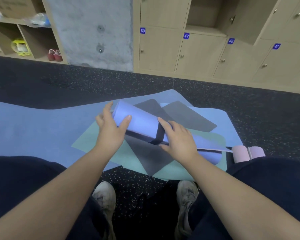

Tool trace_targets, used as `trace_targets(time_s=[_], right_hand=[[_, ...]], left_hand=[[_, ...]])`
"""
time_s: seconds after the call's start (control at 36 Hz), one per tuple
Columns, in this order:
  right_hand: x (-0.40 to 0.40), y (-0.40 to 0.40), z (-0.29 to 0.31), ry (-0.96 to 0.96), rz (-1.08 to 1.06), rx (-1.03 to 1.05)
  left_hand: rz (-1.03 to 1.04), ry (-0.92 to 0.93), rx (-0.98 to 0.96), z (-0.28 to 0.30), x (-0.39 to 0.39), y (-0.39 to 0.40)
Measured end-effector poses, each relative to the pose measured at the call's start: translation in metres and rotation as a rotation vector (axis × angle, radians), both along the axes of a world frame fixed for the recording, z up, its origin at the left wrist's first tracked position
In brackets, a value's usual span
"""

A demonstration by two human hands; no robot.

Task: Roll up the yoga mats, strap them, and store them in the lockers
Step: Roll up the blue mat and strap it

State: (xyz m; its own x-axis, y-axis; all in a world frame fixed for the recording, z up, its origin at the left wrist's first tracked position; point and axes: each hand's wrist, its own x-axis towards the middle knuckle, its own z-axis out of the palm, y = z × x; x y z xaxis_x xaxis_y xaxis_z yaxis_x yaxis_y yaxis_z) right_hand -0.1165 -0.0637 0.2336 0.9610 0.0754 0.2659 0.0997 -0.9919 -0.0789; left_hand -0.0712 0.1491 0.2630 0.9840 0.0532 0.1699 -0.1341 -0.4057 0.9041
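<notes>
A rolled lavender-blue yoga mat [142, 123] lies across a pile of flat mats on the floor in front of me. A dark strap [158, 135] runs around the roll near its middle. My left hand [111, 130] grips the roll's left end, thumb over the top and fingers round the far side. My right hand [178, 141] rests on the roll just right of the strap, fingers reaching over it and thumb underneath. Under the roll lie a teal mat [87, 141], a blue mat [24, 125] and dark grey mats [189, 116].
Two small pink rolls [248, 152] sit by my right knee. Numbered wooden lockers [197, 54] line the far wall, one open locker [208, 13] above number 49. A concrete pillar [93, 32] and shoe shelves [24, 42] stand at the left. My shoes [104, 196] stand on speckled black flooring.
</notes>
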Motion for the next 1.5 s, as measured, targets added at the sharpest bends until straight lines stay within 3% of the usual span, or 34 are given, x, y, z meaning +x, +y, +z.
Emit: trace_targets(time_s=[0.08, 0.14, 0.17, 0.25, 0.31, 0.47, 0.67, 0.89, 1.06, 1.19, 1.5], right_hand=[[0.000, 0.001, 0.005, 0.033, 0.028, -0.100], [-0.001, 0.005, 0.009, 0.043, 0.043, -0.123], [-0.001, 0.008, 0.011, 0.038, 0.055, -0.124], [-0.001, 0.014, 0.013, -0.078, 0.100, -0.105], [-0.004, 0.019, 0.017, -0.133, 0.132, -0.117], [-0.014, 0.020, 0.037, -0.255, 0.100, -0.106], [-0.028, 0.008, 0.074, -0.253, 0.151, 0.062], [-0.041, 0.002, 0.108, -0.346, -0.090, 0.313], [-0.051, -0.006, 0.123, -0.369, -0.167, 0.222], [-0.061, -0.026, 0.131, -0.535, -0.177, 0.235], [-0.098, -0.086, 0.136, -0.446, -0.152, 0.138]], left_hand=[[0.048, -0.242, 0.569, -0.003, -0.005, 0.007], [-0.063, -0.442, 0.834, -0.002, -0.007, 0.010], [-0.159, -0.452, 0.951, 0.003, -0.009, 0.009], [-0.386, -0.247, 1.375, 0.010, -0.020, 0.000], [-0.398, -0.260, 1.485, 0.013, -0.025, -0.005], [-0.340, -0.479, 1.363, 0.024, -0.021, -0.008], [-0.153, -0.496, 1.257, 0.049, -0.020, -0.027], [-0.086, -0.728, 1.146, 0.076, -0.030, -0.057], [-0.073, -0.801, 1.056, 0.089, -0.040, -0.074], [-0.090, -0.861, 1.026, 0.100, -0.045, -0.086], [-0.137, -1.001, 1.003, 0.119, -0.052, -0.121]])
